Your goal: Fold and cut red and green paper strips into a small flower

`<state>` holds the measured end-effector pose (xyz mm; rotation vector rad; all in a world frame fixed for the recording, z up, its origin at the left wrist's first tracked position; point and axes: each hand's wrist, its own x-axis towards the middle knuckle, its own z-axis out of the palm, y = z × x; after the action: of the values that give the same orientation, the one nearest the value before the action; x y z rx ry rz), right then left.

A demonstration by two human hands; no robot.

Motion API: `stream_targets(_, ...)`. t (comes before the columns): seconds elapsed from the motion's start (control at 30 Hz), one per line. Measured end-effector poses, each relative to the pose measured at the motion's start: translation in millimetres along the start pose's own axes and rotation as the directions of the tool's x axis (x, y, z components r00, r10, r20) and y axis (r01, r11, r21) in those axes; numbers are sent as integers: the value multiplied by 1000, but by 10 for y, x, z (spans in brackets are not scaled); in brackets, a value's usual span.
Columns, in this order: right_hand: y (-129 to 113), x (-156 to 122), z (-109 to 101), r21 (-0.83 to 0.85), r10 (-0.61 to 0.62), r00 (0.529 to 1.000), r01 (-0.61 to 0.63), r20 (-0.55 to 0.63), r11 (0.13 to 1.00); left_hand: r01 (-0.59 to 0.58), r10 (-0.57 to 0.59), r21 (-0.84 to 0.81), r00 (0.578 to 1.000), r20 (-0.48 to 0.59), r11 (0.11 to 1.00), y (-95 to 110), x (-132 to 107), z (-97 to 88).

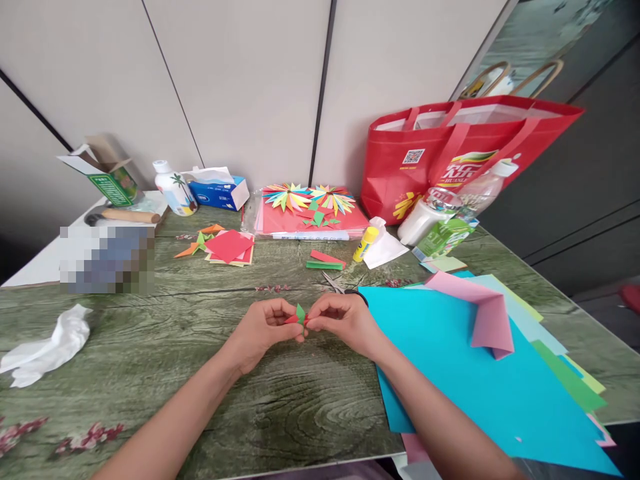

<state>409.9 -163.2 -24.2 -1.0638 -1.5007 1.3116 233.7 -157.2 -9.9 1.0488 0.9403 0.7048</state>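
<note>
Between both hands, just above the table, is a small red and green folded paper piece [300, 313]. My left hand [267, 331] pinches its left side, thumb and fingers closed on it. On the opposite side, the fingertips of my right hand [345, 323] are closed on the red part. Fingers cover much of the piece, so its full shape is hidden. Scissors [334, 283] lie just beyond my right hand, their handle partly behind it. Folded red and green strips [325, 260] rest farther back. A large blue paper sheet [450, 373] lies under my right forearm.
Behind are a yellow glue stick [365, 244], paper squares [230, 247], colourful folded paper stars [289, 198], a blue tissue pack [216, 193] and a white bottle [175, 190]. A red bag [390, 160] stands back right. Crumpled tissue [55, 347] lies left; pink paper [493, 320] tops the sheets.
</note>
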Motion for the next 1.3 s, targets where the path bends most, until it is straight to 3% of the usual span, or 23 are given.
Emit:
stream_targets(0.1, -18, -4, 8, -36, -4, 1000, 4, -23, 999, -17, 18, 25, 999, -33, 1000, 14, -18, 30)
stream_targets(0.2, -48, -6, 1, -155, -123, 992, 124, 13, 980, -26, 26, 6, 999, -43, 1000, 20, -26, 33)
stream_targets(0.4, -82, -25, -27, -243, -371, 917, 397, 148, 885, 143, -114, -256, 986, 123, 956, 9, 8, -28)
stream_targets(0.57, -60, -52, -29, -253, -429, 884, 466, 189, 848, 188, -155, -280, 979, 136, 942, 26, 6, -11)
stream_targets(0.87, -146, -53, -9, -160, -340, 922, 370, 188, 915, 99, -86, -184, 993, 76, 978, 0, -5, -10)
stream_targets(1.07, -98, -26, 13, 6, -104, 993, 103, 58, 995, -24, 18, -120, 999, -48, 992, 32, -8, 20)
stream_targets(1.17, -58, -13, 25, 119, 5, 1000, -9, 31, 993, -37, 31, -144, 998, -46, 989, 28, -14, 33)
stream_targets(1.3, -50, -8, 49, 162, 46, 998, -53, 49, 985, -53, 50, -135, 998, -25, 989, 6, -22, 51)
